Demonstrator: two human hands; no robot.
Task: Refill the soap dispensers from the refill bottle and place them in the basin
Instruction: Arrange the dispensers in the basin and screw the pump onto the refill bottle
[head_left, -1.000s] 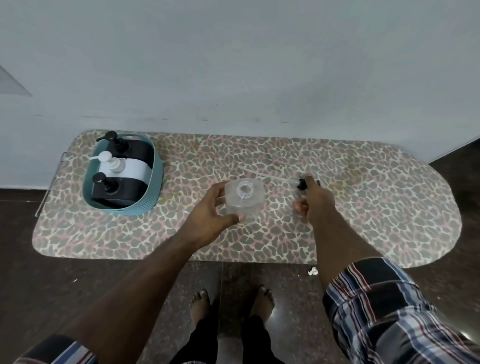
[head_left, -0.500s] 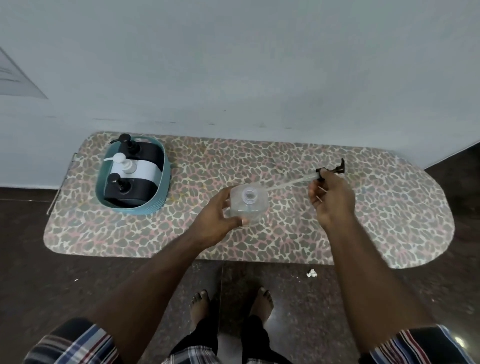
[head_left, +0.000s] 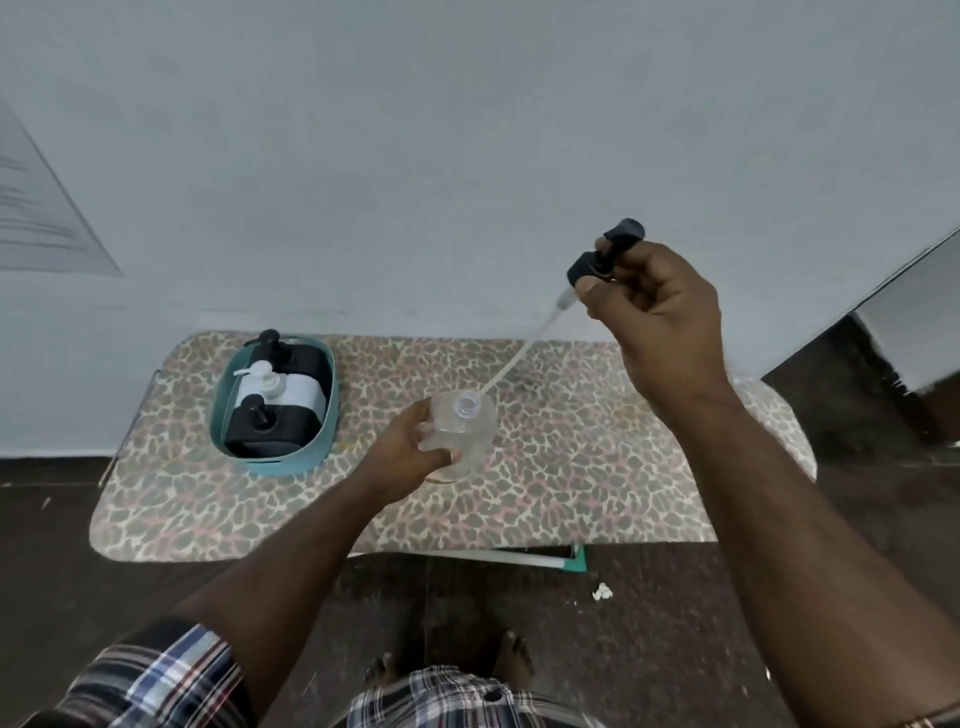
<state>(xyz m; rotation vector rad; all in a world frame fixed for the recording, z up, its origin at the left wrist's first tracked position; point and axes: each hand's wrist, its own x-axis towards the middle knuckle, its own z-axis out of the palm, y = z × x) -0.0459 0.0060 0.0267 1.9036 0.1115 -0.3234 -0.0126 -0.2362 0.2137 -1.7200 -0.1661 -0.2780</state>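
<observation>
**Pump head held over the clear dispenser**

Nearest the camera are a checked shirt hem, bare toes on the dark floor, and two forearms with plaid sleeves (head_left: 156, 670) reaching forward. A small white scrap (head_left: 601, 591) lies on the floor just in front of the table.

The left hand (head_left: 410, 457) is wrapped round the side of a clear dispenser bottle (head_left: 462, 431), thumb on the near face and fingers behind it. The bottle stands upright near the middle of the leopard-print table (head_left: 597, 467), its neck uncapped; a thin layer of pale liquid seems to sit at its base.

The right hand (head_left: 654, 306) is raised above and to the right of the bottle, its fingers curled and pinching a black pump head (head_left: 605, 254). The pump's pale dip tube (head_left: 519, 358) slants down and left, its lower end at the bottle's mouth.

Farther left on the table, a teal basin (head_left: 322, 447) holds three dispensers lying side by side: a black one (head_left: 275, 431) nearest, a white one (head_left: 296, 392) in the middle, and another black one (head_left: 306, 358) behind it.

A pale wall rises beyond the table.
</observation>
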